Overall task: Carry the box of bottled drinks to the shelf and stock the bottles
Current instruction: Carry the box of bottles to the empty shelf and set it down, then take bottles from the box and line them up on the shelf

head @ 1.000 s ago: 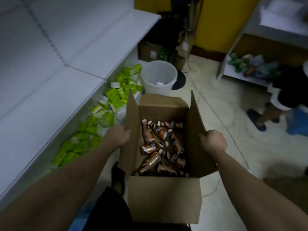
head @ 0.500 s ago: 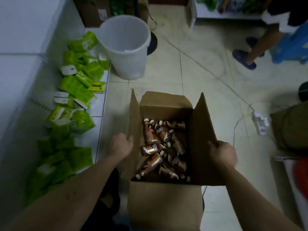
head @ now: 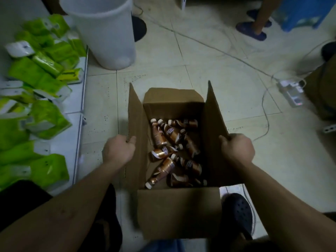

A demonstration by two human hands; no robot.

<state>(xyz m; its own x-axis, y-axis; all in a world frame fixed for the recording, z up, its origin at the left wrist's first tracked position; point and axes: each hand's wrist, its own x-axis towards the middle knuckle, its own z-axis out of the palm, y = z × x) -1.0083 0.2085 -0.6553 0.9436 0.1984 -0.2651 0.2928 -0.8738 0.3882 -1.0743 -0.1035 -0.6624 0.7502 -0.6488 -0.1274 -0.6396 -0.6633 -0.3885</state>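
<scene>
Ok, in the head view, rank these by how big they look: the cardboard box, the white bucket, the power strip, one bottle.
1. cardboard box, closest to the camera, so nearness inflates it
2. white bucket, partly cut off at the top edge
3 and 4. power strip and one bottle: look about alike, unranked

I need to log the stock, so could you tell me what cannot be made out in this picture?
- Bottles: exact count; they overlap and the cardboard box near wall hides some.
- Bottle labels: too blurred to read.
- Left hand and right hand fingers: curled over the flaps.
</scene>
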